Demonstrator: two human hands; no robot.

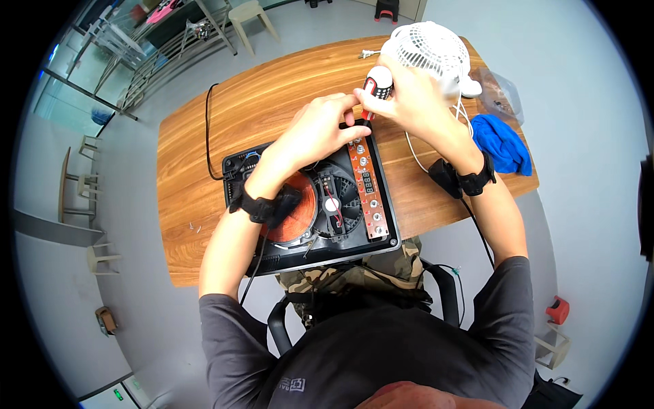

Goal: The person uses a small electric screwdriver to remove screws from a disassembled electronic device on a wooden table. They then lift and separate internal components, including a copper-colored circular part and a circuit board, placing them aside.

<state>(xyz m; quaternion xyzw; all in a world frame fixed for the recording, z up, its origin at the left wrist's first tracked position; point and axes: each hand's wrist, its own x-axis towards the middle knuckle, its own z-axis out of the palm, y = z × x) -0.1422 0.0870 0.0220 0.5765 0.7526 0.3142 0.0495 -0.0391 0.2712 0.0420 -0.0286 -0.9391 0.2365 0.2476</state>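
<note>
Opened cooker casing (pixel 235 170) with copper coil (pixel 306 208), fan (pixel 338 198)

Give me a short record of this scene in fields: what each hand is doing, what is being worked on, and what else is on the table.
Setting: wooden table, person seated at it
Worked on: opened induction cooker, with copper coil, fan and brown control board exposed
Right hand: grips a screwdriver with red, black and white handle, tip down at the board's far end
Left hand: fingers at the same spot beside the tip
Nearby: white table fan, blue cloth, clear plastic bag
Wrists: black bands on both
</note>
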